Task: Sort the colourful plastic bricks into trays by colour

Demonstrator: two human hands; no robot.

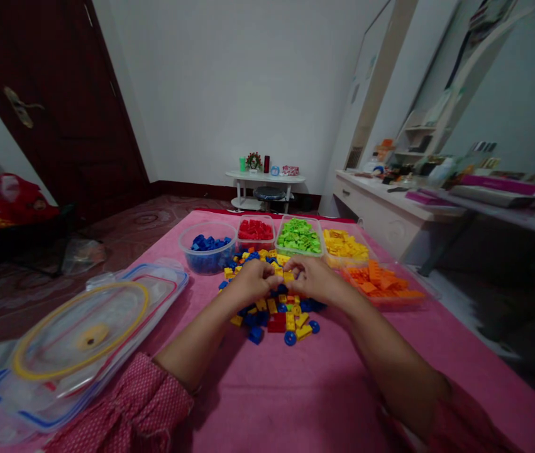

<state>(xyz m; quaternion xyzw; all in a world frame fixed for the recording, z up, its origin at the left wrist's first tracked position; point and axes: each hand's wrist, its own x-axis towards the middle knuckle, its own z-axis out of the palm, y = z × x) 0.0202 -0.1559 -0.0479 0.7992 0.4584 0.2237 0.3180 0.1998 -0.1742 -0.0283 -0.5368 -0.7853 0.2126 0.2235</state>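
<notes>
A mixed pile of small blue, yellow, red and orange bricks (280, 314) lies on the pink table cloth (295, 390). Both of my hands hover over the pile's far side, fingertips meeting. My left hand (251, 280) is curled with its fingers pinched together near a yellow brick (288, 275). My right hand (313, 277) is curled the same way and touches that brick from the right. What each pinch holds is too small to make out.
Behind the pile stand sorted tubs: blue bricks (207, 246), red (255, 230), green (299, 236), yellow (344, 245), orange (380, 281). Stacked clear lids (78, 333) lie at the left. A desk (380, 207) stands right; a white side table (263, 185) and dark door (55, 107) lie beyond.
</notes>
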